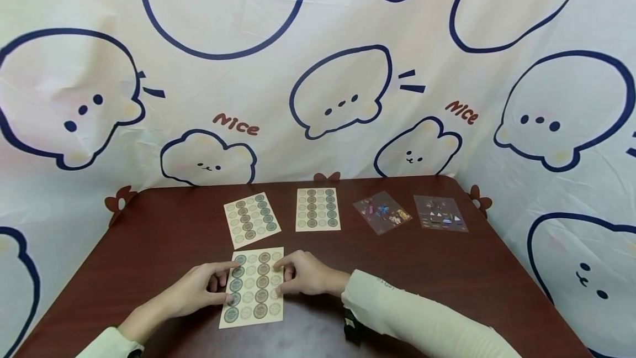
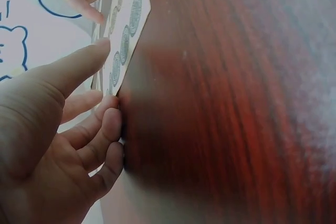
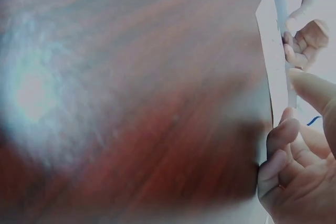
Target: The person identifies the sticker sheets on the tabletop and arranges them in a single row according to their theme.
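Note:
A cream sheet of round stickers [image 1: 255, 287], printed with rows of dark and pale circles, is at the near middle of the table. My left hand [image 1: 201, 287] holds its left edge, thumb and index finger over the paper and the other fingers curled beside it. On the opposite edge, my right hand [image 1: 309, 274] holds the sheet in much the same way. The left wrist view shows the thumb [image 2: 86, 66] over the sheet and curled fingertips along its border. From the right wrist, the paper [image 3: 273, 51] appears nearly edge-on beside the fingers.
Behind lie two more cream sticker sheets, one tilted [image 1: 252, 219] and one straight [image 1: 318, 210]. Two clear sheets with small colourful pictures [image 1: 382, 212] [image 1: 440, 214] rest at the back right. A patterned cloth [image 1: 268, 93] hangs behind the dark red-brown table [image 1: 397, 269].

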A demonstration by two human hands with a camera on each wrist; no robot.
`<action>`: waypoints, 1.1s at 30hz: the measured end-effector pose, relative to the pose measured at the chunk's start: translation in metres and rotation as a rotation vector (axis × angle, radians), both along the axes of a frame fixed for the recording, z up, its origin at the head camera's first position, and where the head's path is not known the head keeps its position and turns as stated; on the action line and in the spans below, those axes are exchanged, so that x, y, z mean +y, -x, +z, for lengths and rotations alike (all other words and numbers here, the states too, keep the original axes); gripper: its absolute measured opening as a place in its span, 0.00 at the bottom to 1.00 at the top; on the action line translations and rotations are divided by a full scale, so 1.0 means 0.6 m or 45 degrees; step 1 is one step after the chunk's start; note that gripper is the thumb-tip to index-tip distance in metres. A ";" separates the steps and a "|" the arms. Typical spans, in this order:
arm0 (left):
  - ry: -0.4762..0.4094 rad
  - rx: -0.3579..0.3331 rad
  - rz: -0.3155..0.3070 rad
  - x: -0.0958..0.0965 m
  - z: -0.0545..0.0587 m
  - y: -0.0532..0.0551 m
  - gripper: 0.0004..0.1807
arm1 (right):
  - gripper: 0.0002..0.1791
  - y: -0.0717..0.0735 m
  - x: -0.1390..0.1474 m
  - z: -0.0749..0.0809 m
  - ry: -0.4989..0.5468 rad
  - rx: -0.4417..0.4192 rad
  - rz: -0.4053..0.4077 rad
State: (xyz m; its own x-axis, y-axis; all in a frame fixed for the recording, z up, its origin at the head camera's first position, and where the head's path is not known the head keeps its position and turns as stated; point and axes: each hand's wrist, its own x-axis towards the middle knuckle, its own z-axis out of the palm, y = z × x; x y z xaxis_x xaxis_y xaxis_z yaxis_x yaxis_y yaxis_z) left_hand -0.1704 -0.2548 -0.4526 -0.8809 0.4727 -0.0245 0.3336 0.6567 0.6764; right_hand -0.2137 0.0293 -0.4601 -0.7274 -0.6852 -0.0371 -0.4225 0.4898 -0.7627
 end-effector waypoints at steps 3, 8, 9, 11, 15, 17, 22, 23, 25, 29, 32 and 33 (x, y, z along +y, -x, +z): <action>-0.025 -0.003 -0.009 0.001 0.000 0.000 0.34 | 0.22 0.003 0.005 0.001 0.027 -0.005 0.010; -0.051 -0.014 -0.003 0.003 0.001 -0.001 0.30 | 0.21 0.009 0.010 0.004 0.019 0.031 0.018; -0.051 -0.021 0.006 0.003 0.002 -0.001 0.29 | 0.21 0.011 0.011 0.004 0.021 0.034 0.022; -0.049 -0.030 0.025 0.003 0.004 -0.001 0.28 | 0.20 0.016 0.011 0.006 0.027 0.036 0.032; -0.027 -0.001 0.067 0.001 0.009 0.003 0.24 | 0.20 0.026 0.009 0.013 0.048 0.027 0.044; -0.019 0.029 0.082 0.001 0.011 0.006 0.22 | 0.19 0.032 0.008 0.017 0.052 0.023 0.037; -0.016 0.067 0.122 0.003 0.015 0.017 0.21 | 0.19 0.043 0.009 0.027 0.048 0.038 0.009; -0.017 0.072 0.137 0.004 0.016 0.019 0.21 | 0.18 0.046 0.009 0.029 0.049 0.044 0.004; -0.017 0.088 0.157 0.005 0.018 0.024 0.20 | 0.18 0.050 0.009 0.033 0.047 0.061 -0.004; -0.018 0.105 0.195 0.007 0.023 0.033 0.20 | 0.17 0.060 0.010 0.038 0.065 0.079 -0.035; -0.013 0.099 0.214 0.006 0.027 0.038 0.20 | 0.16 0.068 0.010 0.039 0.060 0.092 -0.044; -0.008 0.101 0.220 0.005 0.027 0.041 0.20 | 0.16 0.070 0.009 0.040 0.055 0.093 -0.044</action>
